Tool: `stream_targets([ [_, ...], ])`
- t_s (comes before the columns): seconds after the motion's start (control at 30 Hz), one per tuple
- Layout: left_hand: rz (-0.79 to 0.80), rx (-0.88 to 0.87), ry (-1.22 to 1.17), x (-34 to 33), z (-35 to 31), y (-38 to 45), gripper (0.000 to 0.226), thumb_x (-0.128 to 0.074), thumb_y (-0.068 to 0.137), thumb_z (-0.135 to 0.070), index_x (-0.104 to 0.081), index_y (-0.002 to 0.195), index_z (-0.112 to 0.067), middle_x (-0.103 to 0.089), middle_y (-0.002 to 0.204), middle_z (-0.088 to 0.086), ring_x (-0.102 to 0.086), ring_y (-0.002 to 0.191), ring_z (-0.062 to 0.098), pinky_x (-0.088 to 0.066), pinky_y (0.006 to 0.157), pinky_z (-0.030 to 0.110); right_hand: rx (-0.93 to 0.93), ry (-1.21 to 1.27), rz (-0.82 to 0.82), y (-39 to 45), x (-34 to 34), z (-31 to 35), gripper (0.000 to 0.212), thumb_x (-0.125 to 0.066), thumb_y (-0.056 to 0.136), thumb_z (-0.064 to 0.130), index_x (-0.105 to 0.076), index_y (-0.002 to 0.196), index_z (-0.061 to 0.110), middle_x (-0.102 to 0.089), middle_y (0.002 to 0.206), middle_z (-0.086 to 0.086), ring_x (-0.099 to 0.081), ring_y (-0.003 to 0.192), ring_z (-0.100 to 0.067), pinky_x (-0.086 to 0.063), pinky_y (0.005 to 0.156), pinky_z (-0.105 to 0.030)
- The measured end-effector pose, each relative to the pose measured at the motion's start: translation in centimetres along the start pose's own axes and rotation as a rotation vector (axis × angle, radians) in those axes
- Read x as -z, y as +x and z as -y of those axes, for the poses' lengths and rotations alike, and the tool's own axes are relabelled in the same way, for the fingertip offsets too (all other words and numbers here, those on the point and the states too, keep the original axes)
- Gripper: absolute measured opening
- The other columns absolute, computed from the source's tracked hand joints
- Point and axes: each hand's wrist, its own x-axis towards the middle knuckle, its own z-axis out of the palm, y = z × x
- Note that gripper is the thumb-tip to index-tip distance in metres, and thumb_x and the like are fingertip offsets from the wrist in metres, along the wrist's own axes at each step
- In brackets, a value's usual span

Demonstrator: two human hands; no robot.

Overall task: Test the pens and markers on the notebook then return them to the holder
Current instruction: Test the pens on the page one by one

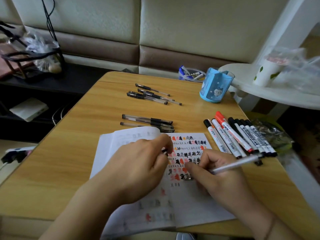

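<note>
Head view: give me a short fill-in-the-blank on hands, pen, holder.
1. The right hand grips a ____ pen.
2. The pen's tip meets the open ____.
3. The blue holder stands on the wooden ____.
4. The left hand rests on the notebook, pinching a small ____ cap.

Missing: white; notebook; table; black

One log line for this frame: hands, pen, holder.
right hand: grips pen on notebook | left hand: pinches cap | holder: upright

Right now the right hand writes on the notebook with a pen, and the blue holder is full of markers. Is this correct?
Not quite. The head view shows the blue holder empty; the markers lie on the table. The right hand does hold a pen over the notebook.
</note>
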Motion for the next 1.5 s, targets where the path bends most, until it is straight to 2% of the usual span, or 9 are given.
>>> stream_targets([
  [0.13,-0.048,0.0,0.12,-0.6,0.0,0.4,0.023,-0.034,0.094,-0.031,-0.035,0.114,-0.043,-0.063,0.098,-0.009,-0.057,0.079,0.017,-0.048,0.071,0.037,0.054,-0.065,-0.066,0.1,-0.7,-0.4,0.042,-0.075,0.081,0.011,-0.044,0.052,0.008,-0.043,0.043,-0.015,-0.036,0.038,-0.012,-0.032,0.039,-0.022],
  [0.27,-0.083,-0.016,0.156,-0.7,-0.1,0.5,0.027,-0.037,0.097,-0.032,-0.034,0.121,-0.043,-0.064,0.109,-0.012,-0.062,0.084,0.015,-0.051,0.072,0.036,0.032,-0.057,-0.058,-0.1,-0.9,-0.4,0.039,-0.074,0.081,0.011,-0.045,0.054,0.007,-0.043,0.043,-0.014,-0.035,0.039,-0.011,-0.031,0.039,-0.022],
  [0.43,-0.134,-0.021,0.136,-0.9,0.1,0.7,0.028,-0.043,0.094,-0.033,-0.036,0.12,-0.042,-0.066,0.107,-0.01,-0.064,0.09,0.017,-0.052,0.073,0.037,0.024,-0.118,-0.033,-0.2,-1.0,-0.1,0.039,-0.074,0.078,0.008,-0.047,0.052,0.015,-0.04,0.04,0.004,-0.034,0.038,-0.004,-0.028,0.039,-0.016],
  [0.67,-0.155,-0.012,0.193,-1.0,0.1,0.9,0.032,-0.05,0.093,-0.041,-0.035,0.121,-0.043,-0.067,0.111,-0.017,-0.063,0.087,0.013,-0.052,0.072,0.032,0.026,-0.144,-0.035,-0.1,-1.0,0.1,0.038,-0.073,0.078,0.007,-0.048,0.052,0.018,-0.04,0.04,0.007,-0.034,0.038,-0.004,-0.028,0.039,-0.015],
  [0.97,-0.136,0.075,0.196,-1.1,0.5,1.1,0.035,-0.061,0.084,-0.05,-0.048,0.116,-0.041,-0.068,0.108,-0.016,-0.062,0.097,0.012,-0.052,0.078,0.034,-0.027,-0.138,-0.017,0.0,-0.9,0.4,0.039,-0.073,0.08,0.009,-0.046,0.052,0.012,-0.039,0.041,0.004,-0.033,0.038,-0.007,-0.028,0.037,-0.022],
  [1.03,-0.136,0.074,0.195,-1.0,0.4,1.1,0.034,-0.06,0.086,-0.049,-0.05,0.117,-0.041,-0.068,0.107,-0.016,-0.062,0.097,0.012,-0.051,0.078,0.034,-0.042,-0.092,-0.022,0.0,-0.8,0.6,0.04,-0.075,0.079,0.011,-0.047,0.05,0.014,-0.041,0.04,0.003,-0.035,0.037,-0.006,-0.03,0.037,-0.02],
  [1.1,-0.143,0.059,0.2,-0.9,0.2,1.0,0.032,-0.057,0.087,-0.05,-0.052,0.118,-0.043,-0.068,0.107,-0.016,-0.061,0.094,0.011,-0.05,0.076,0.031,-0.063,0.062,-0.061,0.0,-0.6,0.8,0.036,-0.078,0.078,0.024,-0.052,0.052,0.017,-0.046,0.041,0.001,-0.038,0.036,-0.007,-0.032,0.037,-0.019],
  [1.23,-0.126,0.029,0.209,-0.8,0.0,1.1,0.038,-0.054,0.089,-0.052,-0.047,0.126,-0.047,-0.065,0.115,-0.02,-0.06,0.097,0.009,-0.047,0.078,0.027,-0.09,0.347,-0.02,0.0,-0.1,1.4,0.019,-0.08,0.061,0.032,-0.068,0.064,0.018,-0.06,0.056,-0.001,-0.053,0.049,-0.009,-0.04,0.043,-0.015],
  [1.5,-0.145,-0.02,0.161,-0.8,-0.2,1.0,0.041,-0.056,0.089,-0.05,-0.041,0.127,-0.049,-0.062,0.118,-0.026,-0.06,0.099,0.007,-0.046,0.08,0.027,-0.075,0.341,-0.026,0.1,-0.1,1.5,0.025,-0.074,0.063,0.035,-0.075,0.075,0.014,-0.068,0.065,-0.009,-0.059,0.056,-0.012,-0.044,0.047,-0.015],
])
